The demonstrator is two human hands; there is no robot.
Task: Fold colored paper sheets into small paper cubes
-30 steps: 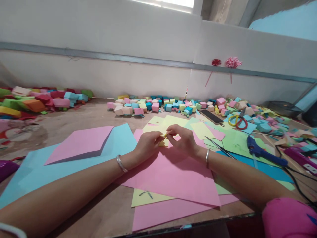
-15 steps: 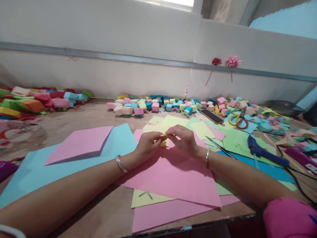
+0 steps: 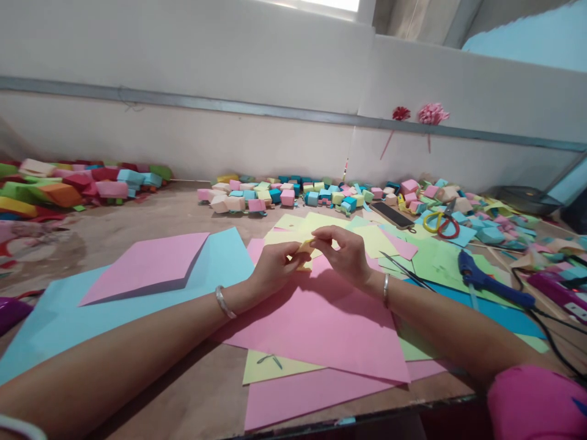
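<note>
Between my two hands is a small folded piece of yellow paper (image 3: 305, 246), partly hidden by the fingers. My left hand (image 3: 276, 267) pinches it from the left with thumb and fingers closed. On the other side, the fingertips of my right hand (image 3: 343, 250) pinch its upper right edge. Both hands are above a large pink sheet (image 3: 316, 324), which lies over yellow and pink sheets. A pair of small dark metal pieces (image 3: 270, 360) rests on the yellow sheet nearer me.
Pink card (image 3: 151, 263) overlaps a light blue sheet (image 3: 110, 318) at left. At right lie a blue glue gun (image 3: 493, 281), scissors (image 3: 443, 223), a phone (image 3: 392, 215) and a purple power strip (image 3: 562, 293). Small paper boxes (image 3: 287, 197) line the wall.
My right hand has risen slightly and shifted a little right. More of the yellow paper shows between the fingers now. My left hand stays nearly in place.
</note>
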